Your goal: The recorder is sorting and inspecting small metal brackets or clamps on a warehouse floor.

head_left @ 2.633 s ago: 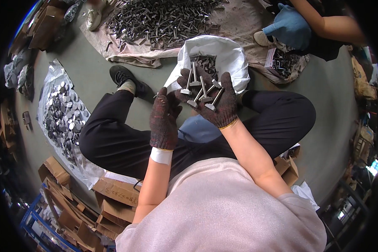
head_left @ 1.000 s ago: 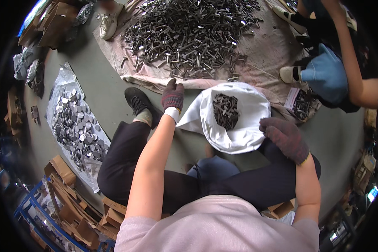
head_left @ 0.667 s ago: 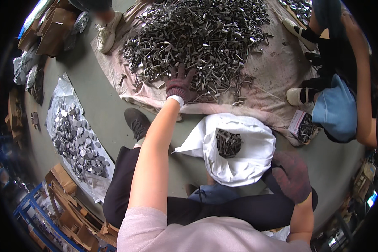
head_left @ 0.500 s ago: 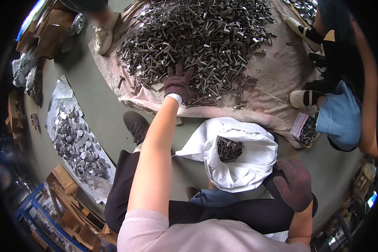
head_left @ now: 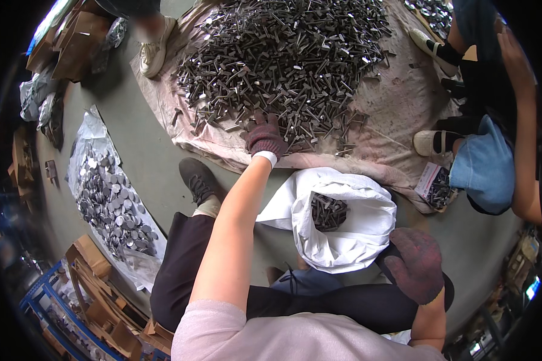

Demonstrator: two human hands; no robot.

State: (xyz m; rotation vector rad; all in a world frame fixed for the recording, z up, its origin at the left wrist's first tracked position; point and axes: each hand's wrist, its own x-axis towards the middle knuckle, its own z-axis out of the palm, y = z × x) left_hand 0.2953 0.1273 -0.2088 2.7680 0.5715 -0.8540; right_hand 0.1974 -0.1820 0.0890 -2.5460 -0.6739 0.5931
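Observation:
My left hand (head_left: 266, 137), in a dark maroon knit glove, lies at the near edge of a big heap of metal bolts (head_left: 283, 66). Its fingers are stretched forward, with the tips among the bolts. The heap rests on a stained pinkish cloth (head_left: 397, 114). My right hand (head_left: 417, 265), gloved alike, rests by my right knee with the thumb apart from the fingers and nothing visible in it. Close to its fingertips is the rim of a white woven sack (head_left: 367, 240). Inside the sack's mouth sits a small pile of bolts (head_left: 329, 213).
Round metal discs (head_left: 119, 210) lie on a plastic sheet at the left. A box of bolts (head_left: 433, 185) stands near a person in a blue garment (head_left: 485, 159) at the right. Another person's shoe (head_left: 155, 53) is at the far left cloth corner. Cardboard (head_left: 81, 48) lies beyond.
My left hand has drawn back toward me and a little to the right, to the heap's near edge. My right hand has stayed by the knee with only a slight shift.

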